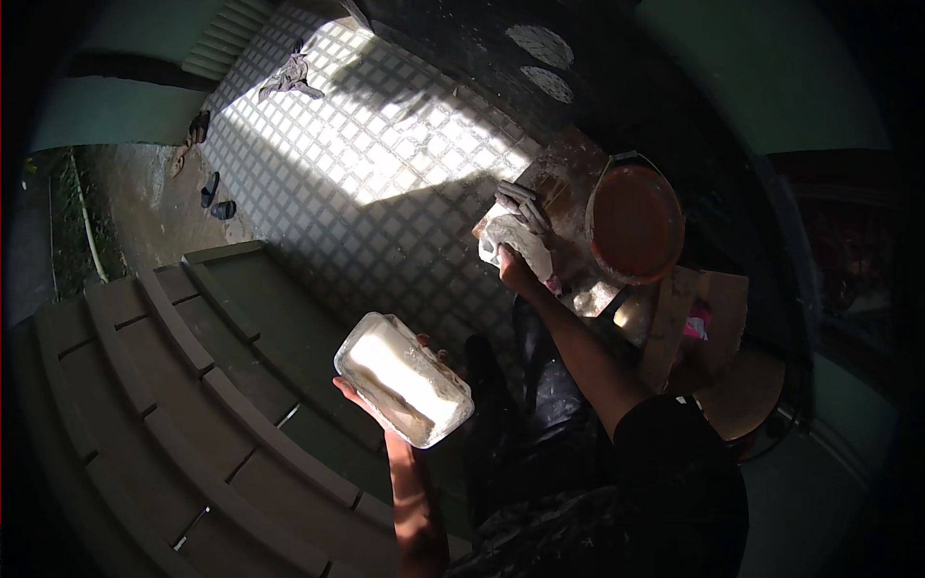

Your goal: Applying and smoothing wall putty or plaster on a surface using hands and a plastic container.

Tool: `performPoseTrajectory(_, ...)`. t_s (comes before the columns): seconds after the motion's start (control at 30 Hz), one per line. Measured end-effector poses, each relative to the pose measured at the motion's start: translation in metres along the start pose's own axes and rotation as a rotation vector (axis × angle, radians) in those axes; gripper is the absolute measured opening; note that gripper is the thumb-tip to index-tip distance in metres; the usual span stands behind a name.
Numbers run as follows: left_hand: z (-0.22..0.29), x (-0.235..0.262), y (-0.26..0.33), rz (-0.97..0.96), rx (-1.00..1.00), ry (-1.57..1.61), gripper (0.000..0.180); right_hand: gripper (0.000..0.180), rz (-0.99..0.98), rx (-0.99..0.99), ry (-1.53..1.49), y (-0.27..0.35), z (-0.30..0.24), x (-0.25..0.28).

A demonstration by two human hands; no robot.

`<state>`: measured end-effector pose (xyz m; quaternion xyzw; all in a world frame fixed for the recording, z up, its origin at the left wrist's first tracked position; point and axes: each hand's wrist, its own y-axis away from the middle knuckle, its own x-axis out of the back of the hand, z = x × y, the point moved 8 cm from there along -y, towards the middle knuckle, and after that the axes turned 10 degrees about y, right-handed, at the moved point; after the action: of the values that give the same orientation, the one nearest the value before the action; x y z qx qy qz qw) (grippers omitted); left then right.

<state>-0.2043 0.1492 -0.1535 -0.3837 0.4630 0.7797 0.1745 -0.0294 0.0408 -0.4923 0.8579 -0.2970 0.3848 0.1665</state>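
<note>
On my left palm (pixel 364 397) rests a rectangular clear plastic container (pixel 431 433), my fingers curled round its far side. White material (pixel 393 364) lines it, bright in the light; whether it is powder or paste I cannot make out. My right hand (pixel 515 273) reaches forward to a crumpled white bag (pixel 525 237) on a low board and is closed at its near edge. Its fingertips are partly hidden there. Several grey stick-like pieces (pixel 523 202) lie against the bag's far side.
Right of the bag stands a round orange-brown bucket (pixel 636 223) with a handle. Nearer me are an open cardboard box (pixel 718 306) with something pink inside and a round metal vessel (pixel 742 390). Brown steps (pixel 212 385) descend at left. Sandals (pixel 224 209) and a crumpled cloth (pixel 289 77) lie beyond.
</note>
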Motion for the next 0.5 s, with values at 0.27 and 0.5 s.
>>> performPoseTrajectory(0.27,-0.001,0.013,-0.004,-0.081,0.051,0.075,0.098,0.045,-0.18,-0.615,0.125,-0.001,0.08,-0.021)
performPoseTrajectory(0.5,0.012,0.016,0.009,-0.074,0.073,0.278,0.099,0.054,-0.326,-0.774,-0.043,0.004,0.075,-0.091)
